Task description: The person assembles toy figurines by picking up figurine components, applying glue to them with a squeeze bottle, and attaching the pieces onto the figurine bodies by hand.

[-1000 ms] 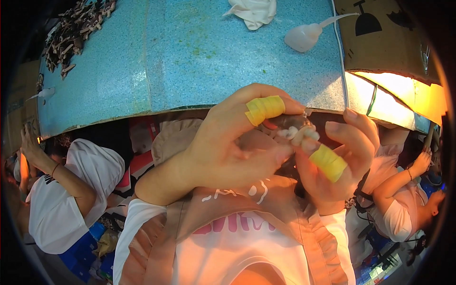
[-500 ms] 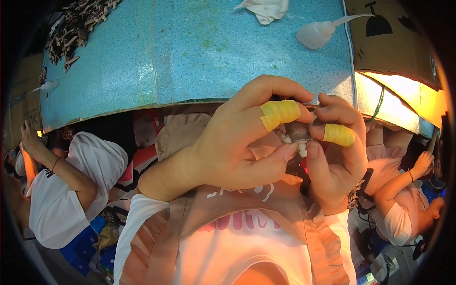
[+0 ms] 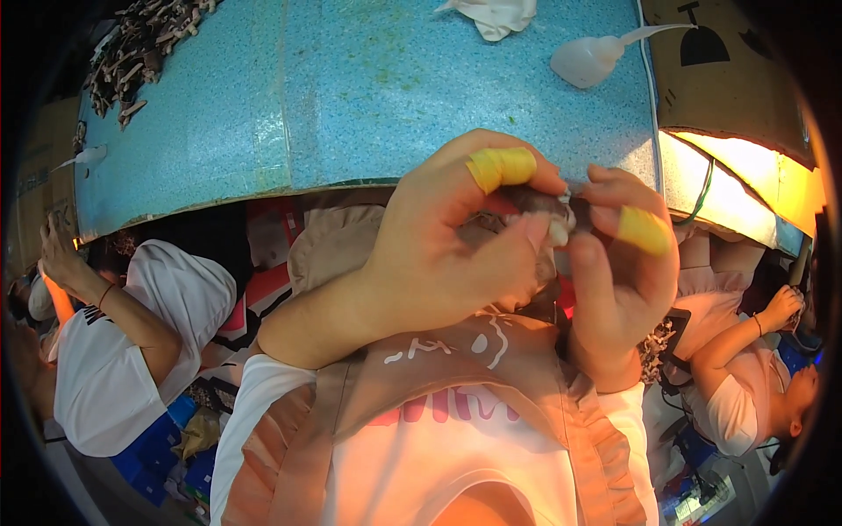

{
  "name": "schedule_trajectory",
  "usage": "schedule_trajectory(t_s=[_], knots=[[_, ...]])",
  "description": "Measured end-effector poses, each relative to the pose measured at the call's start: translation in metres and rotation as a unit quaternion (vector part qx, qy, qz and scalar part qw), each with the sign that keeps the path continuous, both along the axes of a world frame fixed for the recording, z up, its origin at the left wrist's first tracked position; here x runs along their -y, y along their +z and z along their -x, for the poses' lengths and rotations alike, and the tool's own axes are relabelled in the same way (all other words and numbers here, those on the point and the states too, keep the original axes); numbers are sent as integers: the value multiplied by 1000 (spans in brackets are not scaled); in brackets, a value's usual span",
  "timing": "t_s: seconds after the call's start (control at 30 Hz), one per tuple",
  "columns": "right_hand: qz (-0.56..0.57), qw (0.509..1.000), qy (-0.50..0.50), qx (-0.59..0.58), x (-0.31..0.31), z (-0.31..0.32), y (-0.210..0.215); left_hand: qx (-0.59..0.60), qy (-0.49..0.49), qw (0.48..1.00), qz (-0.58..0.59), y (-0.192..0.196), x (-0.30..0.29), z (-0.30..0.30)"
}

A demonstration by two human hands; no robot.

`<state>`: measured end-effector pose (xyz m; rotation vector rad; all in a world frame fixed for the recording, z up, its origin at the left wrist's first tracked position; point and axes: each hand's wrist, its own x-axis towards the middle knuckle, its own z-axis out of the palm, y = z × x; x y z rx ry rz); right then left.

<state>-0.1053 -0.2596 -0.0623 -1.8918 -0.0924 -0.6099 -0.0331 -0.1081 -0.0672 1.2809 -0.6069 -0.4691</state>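
A small dark part (image 3: 545,203) w/ a pale bit at its end is pinched between both hands, held close to the chest, just below the near edge of the blue table (image 3: 351,96). The left hand (image 3: 438,254) is closed on the part: forefinger curled over the top, thumb pressed in from below. Yellow tape (image 3: 501,167) is wrapped round that forefinger. The right hand (image 3: 623,272) is also closed on the part from the other side, fingers bent inward; a second yellow wrap (image 3: 645,230) is seen on one finger. Fingertips of both hands are touching or nearly so around the part; most of it is hidden, so its shape can't be told.

On the table, well apart from the hands: a white squeeze bottle (image 3: 589,58) w/ long nozzle lying on its side, a crumpled white cloth (image 3: 495,14) at the far edge, a heap of dark pieces (image 3: 140,48) at the far left corner. A cardboard box (image 3: 728,79) stands at right. Other people in white shirts are seen at left (image 3: 132,342) and right (image 3: 745,386).
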Motion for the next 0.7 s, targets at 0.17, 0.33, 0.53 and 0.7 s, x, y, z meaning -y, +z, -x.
schedule_trajectory(t_s=[0.17,0.33,0.53,0.7], knots=[[200,979,-45,18,0,-3,7,-310,-99,944,42,21,-2,0],[90,990,0,-112,4,2,12,-267,-92,959,8,28,-4,6],[-158,977,107,-97,9,5,0,-262,-152,953,-20,23,-6,2],[-228,963,86,-116,-3,6,12,-271,-137,953,7,25,-6,-1]])
